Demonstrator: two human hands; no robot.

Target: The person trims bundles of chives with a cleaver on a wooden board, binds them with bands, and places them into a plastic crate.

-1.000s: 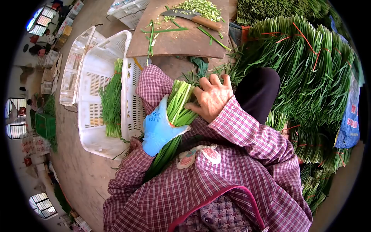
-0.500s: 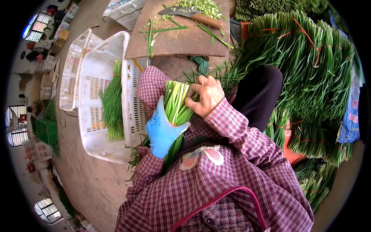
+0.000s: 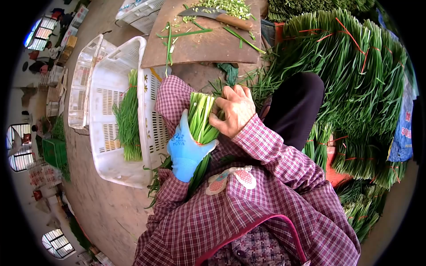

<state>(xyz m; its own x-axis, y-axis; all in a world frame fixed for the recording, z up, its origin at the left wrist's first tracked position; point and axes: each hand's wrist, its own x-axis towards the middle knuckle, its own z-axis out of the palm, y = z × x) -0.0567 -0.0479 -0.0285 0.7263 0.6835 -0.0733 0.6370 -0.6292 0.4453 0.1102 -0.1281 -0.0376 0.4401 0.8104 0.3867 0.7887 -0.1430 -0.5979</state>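
Note:
In a blue work glove, my left hand point(image 3: 188, 153) is wrapped around a bunch of garlic chives point(image 3: 200, 113) held upright over my lap. The pale cut ends point up toward the chopping board, and the green leaves run down past my wrist. My bare right hand point(image 3: 236, 111) is closed at the right side of the bunch near its top, thumb and bent fingers pinching stems there. Its fingertips are partly hidden behind the stems and knuckles.
A brown chopping board point(image 3: 204, 48) ahead carries a knife point(image 3: 233, 20) and chopped stem bits. To the left, a white plastic crate point(image 3: 100, 150) holds one tied bunch point(image 3: 128, 119). Large piles of chives point(image 3: 341, 80) with red ties lie at right.
My right hand has shifted very slightly along the bunch, fingers still at the stems. My left hand keeps its hold. The view has moved a little.

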